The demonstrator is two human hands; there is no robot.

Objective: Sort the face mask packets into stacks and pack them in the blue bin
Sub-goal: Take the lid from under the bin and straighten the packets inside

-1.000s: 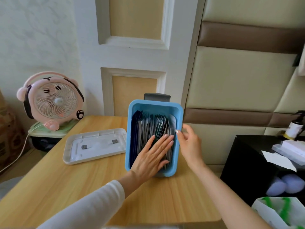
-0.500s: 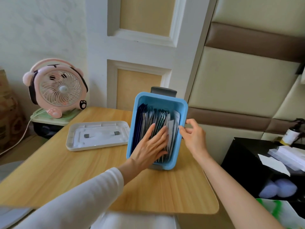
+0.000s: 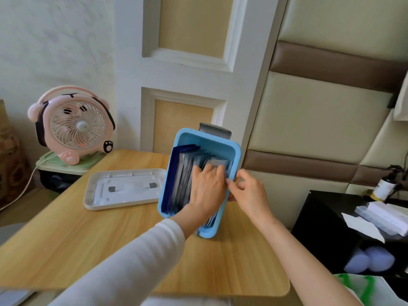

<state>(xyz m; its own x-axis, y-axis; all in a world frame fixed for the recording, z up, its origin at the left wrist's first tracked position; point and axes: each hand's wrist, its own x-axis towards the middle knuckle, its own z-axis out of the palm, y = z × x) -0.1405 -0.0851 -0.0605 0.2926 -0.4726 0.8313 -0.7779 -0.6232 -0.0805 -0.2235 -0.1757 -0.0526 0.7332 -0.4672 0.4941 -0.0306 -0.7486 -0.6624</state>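
The blue bin [image 3: 168, 173] stands on the wooden table [image 3: 88, 239], turned slightly. Inside it, several face mask packets [image 3: 182, 173] stand on edge, dark blue ones at the left wall and silvery ones to the right. My left hand [image 3: 207, 191] reaches into the bin, its fingers curled down over the tops of the right-hand packets. My right hand [image 3: 249, 193] is at the bin's right rim, where thumb and fingers pinch the wall. The packets under my left hand are blurred and partly hidden.
A white tray [image 3: 123, 188] lies left of the bin. A pink fan [image 3: 75, 127] sits on a green lid at the far left. A grey object [image 3: 215, 129] pokes up behind the bin. A black cabinet [image 3: 326, 217] with papers stands to the right.
My left hand went from lying flat on the packets to curling its fingers over them further right. My right hand closed onto the bin's right rim. The view shifted.
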